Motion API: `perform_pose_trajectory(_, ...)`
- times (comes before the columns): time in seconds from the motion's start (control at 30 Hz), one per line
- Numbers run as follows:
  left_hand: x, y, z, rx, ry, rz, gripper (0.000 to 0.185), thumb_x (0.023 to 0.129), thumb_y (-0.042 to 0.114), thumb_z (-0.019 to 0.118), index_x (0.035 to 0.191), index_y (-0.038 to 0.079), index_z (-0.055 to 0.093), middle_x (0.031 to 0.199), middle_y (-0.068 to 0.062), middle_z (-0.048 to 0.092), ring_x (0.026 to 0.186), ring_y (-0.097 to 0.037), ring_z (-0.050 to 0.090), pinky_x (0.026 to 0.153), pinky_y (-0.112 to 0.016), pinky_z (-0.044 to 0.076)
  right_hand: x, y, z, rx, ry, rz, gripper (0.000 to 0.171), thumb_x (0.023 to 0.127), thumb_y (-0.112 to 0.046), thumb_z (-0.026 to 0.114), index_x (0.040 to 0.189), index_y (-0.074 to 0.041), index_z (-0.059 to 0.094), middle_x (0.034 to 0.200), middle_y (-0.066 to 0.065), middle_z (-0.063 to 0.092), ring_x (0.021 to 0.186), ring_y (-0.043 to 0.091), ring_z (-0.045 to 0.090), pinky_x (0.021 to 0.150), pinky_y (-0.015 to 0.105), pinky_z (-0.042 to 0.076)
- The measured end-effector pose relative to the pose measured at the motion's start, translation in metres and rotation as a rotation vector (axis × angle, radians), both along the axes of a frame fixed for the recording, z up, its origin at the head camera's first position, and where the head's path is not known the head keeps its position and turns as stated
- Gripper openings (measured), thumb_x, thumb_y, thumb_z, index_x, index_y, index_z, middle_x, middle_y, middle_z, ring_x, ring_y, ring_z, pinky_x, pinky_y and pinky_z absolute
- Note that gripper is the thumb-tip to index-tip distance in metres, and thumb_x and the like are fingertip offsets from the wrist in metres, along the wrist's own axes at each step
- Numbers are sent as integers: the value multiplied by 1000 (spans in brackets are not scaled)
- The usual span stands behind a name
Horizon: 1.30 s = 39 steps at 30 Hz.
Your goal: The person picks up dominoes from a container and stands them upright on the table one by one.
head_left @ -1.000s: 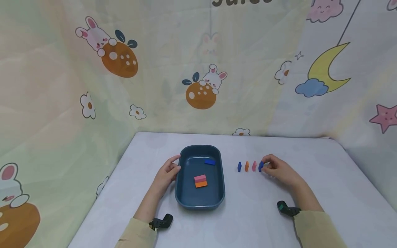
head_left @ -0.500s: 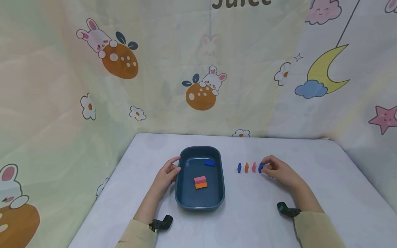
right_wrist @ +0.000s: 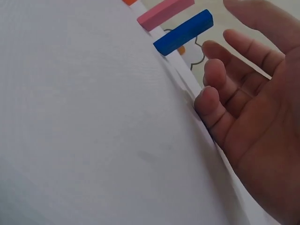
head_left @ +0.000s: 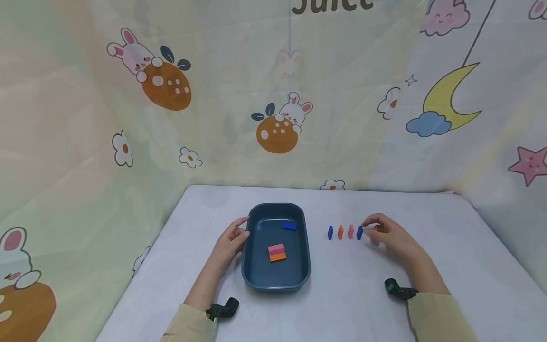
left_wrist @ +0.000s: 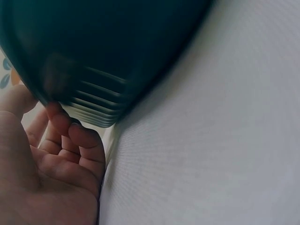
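A white cloth (head_left: 342, 304) covers the table, marked by faint folds. Printed fabric (head_left: 231, 166) hangs behind it and down both sides; by the head view, it bears partly cut lettering (head_left: 333, 5) at 12 o'clock, a yellow moon (head_left: 438, 95) at 2, a pink star (head_left: 531, 165) at 3 and a rabbit on an orange fruit (head_left: 166, 85) between 10 and 11. Tan sleeves (head_left: 440, 316) come in from 5 and 7 o'clock, with a black camera (head_left: 223, 309) at each wrist.

The tray (head_left: 275, 278) lies toward 3 o'clock from the left hand (head_left: 231, 243), which holds its near-left rim narrowly, thumb at the edge and fingers bent close below. Inside, a flat blue block (head_left: 289, 226) lies toward 1 o'clock; a pink one (head_left: 276, 248) lies about the middle, with an orange one (head_left: 278, 257) touching it at 6.

Four blocks stand upright in a row beyond the tray's 3 o'clock side, spaced apart: blue (head_left: 330, 232), orange (head_left: 340, 232), pink (head_left: 351, 232) and the end block (head_left: 360, 232), also blue. The right hand (head_left: 390, 235) grips nothing; its thumb and bent fingers are parted fairly wide. The end block stands at its 9 o'clock, just beside the fingertips, and the right wrist view shows a gap between them.
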<state>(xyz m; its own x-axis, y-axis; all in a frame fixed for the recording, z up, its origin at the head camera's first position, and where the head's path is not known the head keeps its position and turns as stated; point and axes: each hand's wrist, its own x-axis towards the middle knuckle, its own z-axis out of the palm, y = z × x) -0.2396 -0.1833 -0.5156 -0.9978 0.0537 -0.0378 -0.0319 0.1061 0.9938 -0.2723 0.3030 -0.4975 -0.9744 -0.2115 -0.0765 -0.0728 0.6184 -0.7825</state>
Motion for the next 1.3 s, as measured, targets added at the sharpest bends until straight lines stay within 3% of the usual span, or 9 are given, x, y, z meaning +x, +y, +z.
perform_pose_trajectory(0.17,0,0,1,13,-4,-4,44,95,35,66,137,34,54,97,-11,59,79,-22,55,71,-28,50,1,0,9,2,4,5,44,94,-44,64,128,-20,51,93,13,63,82,24,59,72,33,43)
perform_pose_trajectory(0.43,-1,-1,0,19,-11,-10,44,94,36,66,136,35,54,97,-11,58,80,-23,55,71,-28,50,0,-25,40,-29,87,72,36,95,-38,65,125,-21,54,118,11,59,92,28,60,80,35,50)
perform_pose_trajectory(0.57,-1,-1,2,13,-7,-2,42,96,33,65,136,34,54,97,-11,58,79,-23,55,71,-28,49,-5,-54,61,-83,103,163,34,95,-32,66,124,-19,55,116,11,61,89,36,64,83,36,52)
perform_pose_trajectory(0.73,1,-1,2,7,-8,-2,43,96,33,65,137,34,53,98,-12,59,78,-22,54,71,-28,49,-14,-97,80,-90,6,291,35,92,-37,68,122,-23,57,105,11,64,88,43,61,69,54,56)
perform_pose_trajectory(0.83,2,-1,2,10,-9,-9,44,96,33,65,137,34,53,99,-11,58,77,-20,54,71,-28,49,-19,-122,83,-69,-45,356,35,90,-40,70,120,-26,59,102,11,66,88,36,61,73,57,54)
perform_pose_trajectory(0.97,2,-1,1,15,-11,-8,43,96,31,65,137,34,53,98,-12,58,76,-20,54,70,-28,49,-26,-156,85,-50,-54,481,33,92,-35,69,120,-21,60,107,7,66,84,26,64,86,50,50)
perform_pose_trajectory(1.1,1,-1,1,13,-12,-6,42,96,31,64,137,34,53,98,-12,59,78,-21,55,71,-28,49,-35,-187,83,-11,-77,587,31,93,-31,68,120,-18,61,109,1,65,83,24,65,83,42,52)
perform_pose_trajectory(1.3,1,0,1,17,-10,-6,43,95,34,65,137,36,53,97,-10,60,78,-21,55,71,-28,49,-43,-226,71,20,-181,696,32,93,-24,66,121,-9,61,105,2,65,82,23,64,77,37,55)
